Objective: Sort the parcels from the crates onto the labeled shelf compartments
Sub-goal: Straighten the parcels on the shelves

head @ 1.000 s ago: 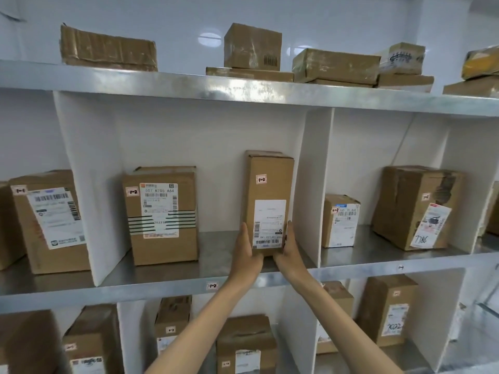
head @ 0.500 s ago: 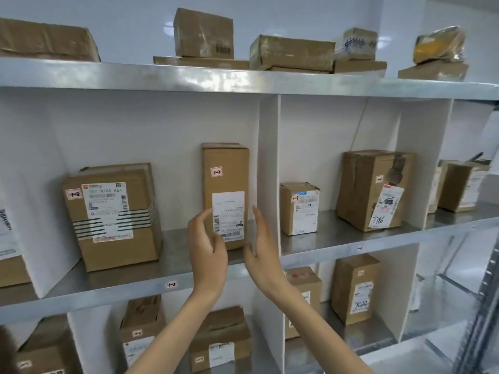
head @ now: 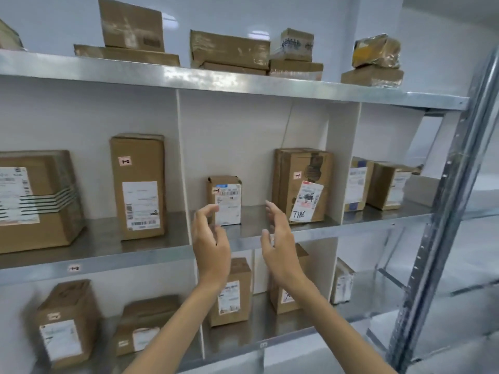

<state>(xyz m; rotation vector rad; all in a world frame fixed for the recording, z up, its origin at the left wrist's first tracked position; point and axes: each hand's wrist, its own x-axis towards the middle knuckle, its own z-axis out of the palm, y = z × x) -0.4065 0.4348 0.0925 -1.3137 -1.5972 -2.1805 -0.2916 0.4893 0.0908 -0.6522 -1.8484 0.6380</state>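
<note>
A tall brown parcel (head: 139, 184) tagged 1-2 stands upright on the middle shelf (head: 151, 255), in the compartment left of a white divider (head: 183, 168). Nothing touches it. My left hand (head: 210, 238) and my right hand (head: 279, 238) hover side by side in front of the shelf edge, to the right of that parcel, palms facing each other with fingers loosely spread and nothing between them. Behind my hands a small parcel (head: 228, 201) with a white label and a larger parcel (head: 302, 184) marked 7786 stand in the neighbouring compartment.
A wide banded parcel (head: 35, 201) stands left of the tall one. Flat and small parcels (head: 229, 49) line the top shelf. Several boxes (head: 232, 295) fill the lower compartments. A perforated metal upright (head: 442, 211) bounds the rack on the right.
Both hands let go of the tall parcel, which stays upright on the shelf, and pulled back and rightward. The view swung to the right.
</note>
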